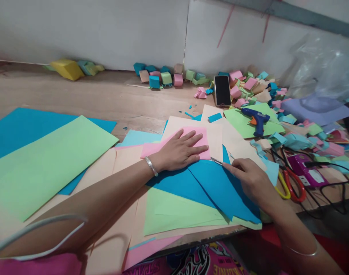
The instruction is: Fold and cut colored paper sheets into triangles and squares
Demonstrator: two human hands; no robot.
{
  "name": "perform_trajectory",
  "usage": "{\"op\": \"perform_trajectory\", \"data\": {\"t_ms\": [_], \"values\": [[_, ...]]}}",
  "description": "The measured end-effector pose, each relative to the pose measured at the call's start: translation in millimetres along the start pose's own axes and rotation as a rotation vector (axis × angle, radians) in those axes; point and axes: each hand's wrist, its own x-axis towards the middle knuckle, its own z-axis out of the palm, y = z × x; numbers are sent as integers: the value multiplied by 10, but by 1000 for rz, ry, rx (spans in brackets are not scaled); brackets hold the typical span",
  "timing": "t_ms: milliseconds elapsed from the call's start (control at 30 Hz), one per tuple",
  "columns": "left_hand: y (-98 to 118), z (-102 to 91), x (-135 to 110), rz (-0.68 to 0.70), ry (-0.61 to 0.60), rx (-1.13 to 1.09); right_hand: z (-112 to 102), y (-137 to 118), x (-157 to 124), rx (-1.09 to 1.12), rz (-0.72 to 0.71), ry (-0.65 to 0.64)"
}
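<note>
My left hand (180, 151) lies flat with fingers spread on a pink sheet of paper (201, 135), pressing it down; a metal bangle circles the wrist. My right hand (248, 177) is closed around a thin blade or cutter (217, 161), whose tip meets the pink sheet's lower right edge. Under both hands lies a blue sheet (217, 187), over a green sheet (177, 212) and cream paper (234, 139).
Large blue and green sheets (48, 160) lie at left. A blue glue gun (256, 119), a phone (222, 90), red and yellow scissors (291, 185), a purple device with black cable (306, 172) and several folded paper cubes (165, 78) lie right and back. A clear plastic bag (323, 68) sits far right.
</note>
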Motion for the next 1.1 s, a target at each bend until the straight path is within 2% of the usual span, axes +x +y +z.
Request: {"op": "perform_trajectory", "data": {"t_ms": [333,500,867,1033,1100], "values": [[12,-5,6,-24,-17,-33,-86,-92,-101,-47,-35,-41],[12,-4,0,-27,-14,-24,-35,-171,-26,-28,-100,11],[8,44,-3,-19,23,-48,-41,-497,180,-37,-72,25],[-72,-25,9,-26,23,-185,-25,-567,271,-43,-86,11],[-152,-82,-1,15,39,-289,-20,-564,274,-40,-86,9]]}}
